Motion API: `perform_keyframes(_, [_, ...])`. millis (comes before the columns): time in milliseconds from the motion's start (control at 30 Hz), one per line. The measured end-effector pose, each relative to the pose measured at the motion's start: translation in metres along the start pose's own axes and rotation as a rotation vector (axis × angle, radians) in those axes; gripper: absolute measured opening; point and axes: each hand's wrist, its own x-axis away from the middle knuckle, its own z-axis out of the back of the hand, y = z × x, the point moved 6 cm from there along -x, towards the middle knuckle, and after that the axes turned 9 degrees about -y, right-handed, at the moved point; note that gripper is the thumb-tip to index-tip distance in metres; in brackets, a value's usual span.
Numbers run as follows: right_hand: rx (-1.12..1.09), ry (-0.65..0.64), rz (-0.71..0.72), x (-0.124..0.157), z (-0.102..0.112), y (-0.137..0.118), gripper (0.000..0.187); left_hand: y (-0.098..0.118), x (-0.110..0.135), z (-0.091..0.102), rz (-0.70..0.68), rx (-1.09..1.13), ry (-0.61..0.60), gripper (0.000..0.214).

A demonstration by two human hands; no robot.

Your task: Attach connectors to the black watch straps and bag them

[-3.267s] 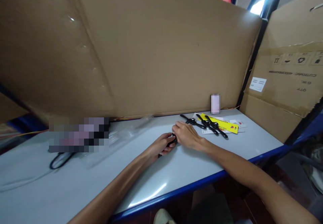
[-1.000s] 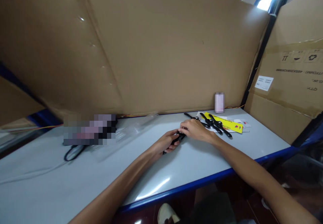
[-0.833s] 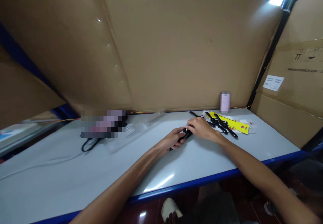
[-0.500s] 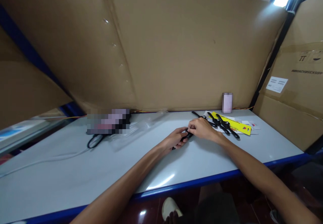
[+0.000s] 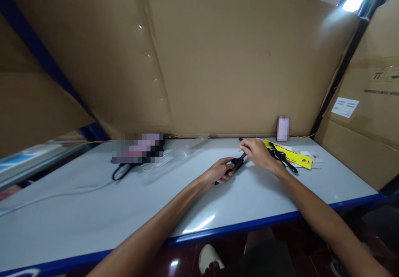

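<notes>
In my left hand [image 5: 222, 170] is a black spokeshave [image 5: 237, 163], its near handle under my closed fingers and its middle showing past my thumb. The far handle runs toward my right hand [image 5: 256, 151], which is curled just beyond the tool's body with thumb and fingertips pinched together. What lies in that pinch is too small to make out. More black spokeshaves [image 5: 283, 158] lie right of and behind my right hand, partly hidden by it, on and beside a yellow card [image 5: 299, 159].
A clear plastic package [image 5: 174, 158] lies left of my hands. Beyond it sits a blurred dark device [image 5: 140, 149] with a black cable loop [image 5: 120, 171]. A phone [image 5: 282, 128] stands against the cardboard wall [image 5: 218, 60]. A blue edge [image 5: 237, 230] borders the white table [image 5: 124, 218].
My right hand has moved slightly away from the spokeshave's body, toward its far end, uncovering the middle. My left hand keeps its hold. The view has shifted a little.
</notes>
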Motion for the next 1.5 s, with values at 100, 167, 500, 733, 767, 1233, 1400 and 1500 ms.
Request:
perform_keyframes(100, [-0.001, -0.079, 0.008, 0.000, -0.008, 0.000, 0.016, 0.000, 0.000, 0.000, 0.002, -0.005, -0.002, 0.018])
perform_keyframes(167, [0.025, -0.131, 0.033, 0.001, -0.016, -0.004, 0.017, 0.000, -0.001, -0.001, -0.002, -0.004, -0.010, 0.018])
perform_keyframes(500, [0.346, -0.266, 0.077, 0.009, -0.023, -0.032, 0.023, 0.000, -0.004, -0.002, -0.032, -0.044, -0.018, 0.012])
perform_keyframes(733, [0.136, -0.215, -0.070, 0.005, -0.030, -0.020, 0.021, -0.009, -0.009, 0.003, 0.011, -0.066, -0.007, 0.019])
perform_keyframes(767, [0.066, -0.188, -0.107, 0.005, -0.030, -0.016, 0.020, -0.009, -0.009, 0.003, 0.012, -0.055, -0.010, 0.021])
perform_keyframes(1233, [-0.219, -0.107, -0.167, 0.001, -0.036, -0.005, 0.015, -0.008, -0.004, 0.004, 0.054, -0.042, 0.009, 0.023])
perform_keyframes(1400, [-0.290, -0.073, -0.238, -0.001, -0.040, 0.001, 0.013, -0.006, -0.004, 0.002, 0.057, -0.094, 0.015, 0.036])
perform_keyframes(1500, [-0.372, -0.068, -0.255, -0.002, -0.042, 0.006, 0.012, -0.006, -0.004, 0.002, 0.062, -0.124, 0.034, 0.042])
